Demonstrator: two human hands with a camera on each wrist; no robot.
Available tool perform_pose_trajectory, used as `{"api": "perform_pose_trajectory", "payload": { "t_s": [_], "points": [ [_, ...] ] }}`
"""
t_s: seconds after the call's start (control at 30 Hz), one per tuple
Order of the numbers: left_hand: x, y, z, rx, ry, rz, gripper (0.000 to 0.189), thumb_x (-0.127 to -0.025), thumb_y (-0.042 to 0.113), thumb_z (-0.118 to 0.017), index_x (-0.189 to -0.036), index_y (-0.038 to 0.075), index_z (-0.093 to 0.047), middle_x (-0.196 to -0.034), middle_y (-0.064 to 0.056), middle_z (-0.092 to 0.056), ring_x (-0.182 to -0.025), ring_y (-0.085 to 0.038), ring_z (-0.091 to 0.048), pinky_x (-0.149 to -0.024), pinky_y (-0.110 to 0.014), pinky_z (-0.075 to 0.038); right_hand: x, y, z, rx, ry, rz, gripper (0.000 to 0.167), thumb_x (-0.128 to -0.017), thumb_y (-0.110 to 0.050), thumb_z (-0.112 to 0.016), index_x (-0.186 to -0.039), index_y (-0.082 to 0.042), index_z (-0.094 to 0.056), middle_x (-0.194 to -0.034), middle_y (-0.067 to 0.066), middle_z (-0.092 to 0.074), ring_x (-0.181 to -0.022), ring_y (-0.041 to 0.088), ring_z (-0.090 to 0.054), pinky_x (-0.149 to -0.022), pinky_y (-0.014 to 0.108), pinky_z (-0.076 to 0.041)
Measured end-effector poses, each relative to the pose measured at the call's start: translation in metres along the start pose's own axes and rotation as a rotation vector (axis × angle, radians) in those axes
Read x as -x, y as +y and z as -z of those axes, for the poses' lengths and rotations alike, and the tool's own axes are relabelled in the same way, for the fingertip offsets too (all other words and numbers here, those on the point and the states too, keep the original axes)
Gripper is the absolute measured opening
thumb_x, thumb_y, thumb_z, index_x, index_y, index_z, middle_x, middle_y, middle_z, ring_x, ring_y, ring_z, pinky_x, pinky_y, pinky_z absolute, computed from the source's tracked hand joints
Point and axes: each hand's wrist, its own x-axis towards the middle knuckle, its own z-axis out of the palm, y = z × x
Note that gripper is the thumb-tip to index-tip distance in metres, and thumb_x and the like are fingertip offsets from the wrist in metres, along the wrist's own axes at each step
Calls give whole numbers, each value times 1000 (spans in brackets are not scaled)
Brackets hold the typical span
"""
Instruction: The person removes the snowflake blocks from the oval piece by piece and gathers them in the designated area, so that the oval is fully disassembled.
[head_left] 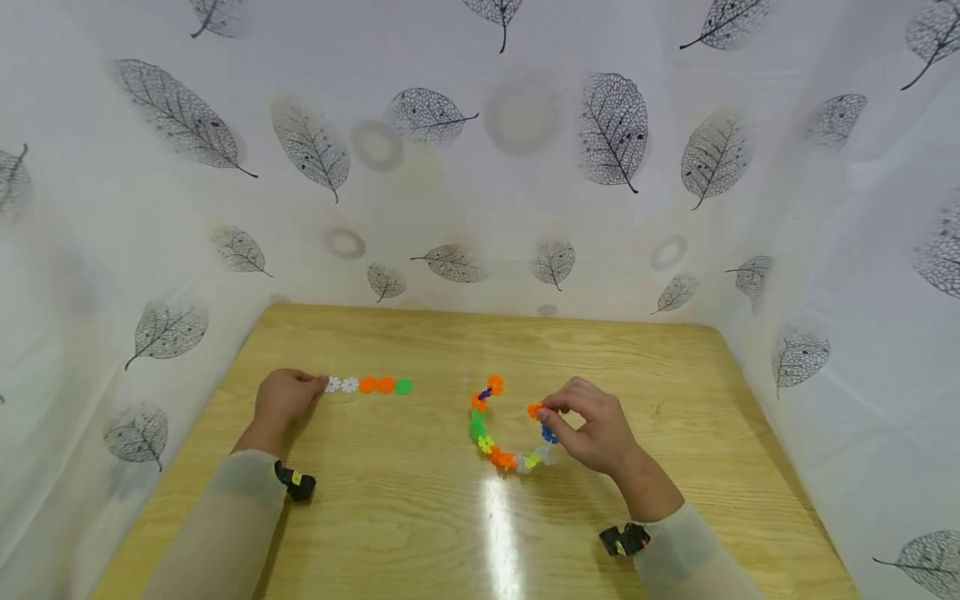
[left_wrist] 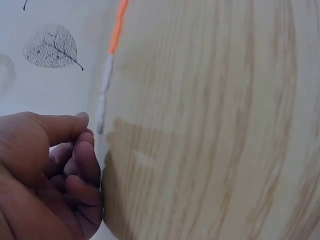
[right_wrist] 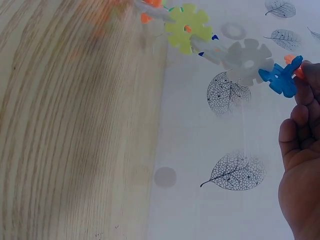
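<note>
In the head view a curved chain of interlocked flower-shaped plastic discs [head_left: 486, 444] in orange, green, yellow, white and blue sits right of the middle. My right hand [head_left: 596, 425] pinches its right end between thumb and forefinger, by an orange disc [head_left: 535, 411] beside a blue disc [right_wrist: 281, 77]. From those fingertips the chain slopes away, past a yellow disc [right_wrist: 188, 28]. On the left, white, orange and green discs [head_left: 386, 384] form a straight row. My left hand [head_left: 287, 396] is at the row's left end, its bent fingertips just beside a white disc [left_wrist: 101, 114], with nothing visible between them.
The wooden table [head_left: 390, 517] has rounded far corners. A white sheet with a leaf print [head_left: 510, 208] hangs behind it and along both sides. Each wrist bears a small black camera, the left one [head_left: 296, 482] and the right one [head_left: 625, 540].
</note>
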Motion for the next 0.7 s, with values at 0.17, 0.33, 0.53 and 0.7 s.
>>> {"api": "perform_pose_trajectory", "payload": {
  "t_s": [0.17,0.33,0.53,0.7],
  "points": [
    [10,20,-6,61,0,-63,52,-103,42,-62,-118,-7,-72,-116,-25,-71,-104,-41,-65,-88,-53,-53,-1,1,-1,6,0,8,25,-74,6,-84,-93,-9,-78,-82,2,-72,-71,16,-62,-62,29,-54],
    [19,47,-23,144,-5,-158,47,-103,44,-64,-114,0,-74,-99,-15,-73,-82,-26,-65,-68,-36,-52,-2,1,-1,10,-5,10,23,-76,4,-84,-94,-9,-78,-83,2,-72,-72,16,-62,-63,28,-54],
    [38,81,-50,309,-70,-262,39,-100,46,-69,-108,8,-75,-100,-16,-71,-83,-27,-66,-66,-34,-53,-4,-1,-1,11,-17,4,24,-77,3,-84,-96,-10,-78,-85,1,-72,-74,16,-63,-66,26,-54],
    [58,110,-69,425,-136,-357,32,-99,42,-72,-106,10,-76,-97,-20,-70,-85,-35,-65,-65,-34,-53,-4,-2,-2,11,-30,-2,20,-82,1,-83,-98,-10,-78,-87,0,-73,-76,16,-63,-69,24,-54]
  ]
}}
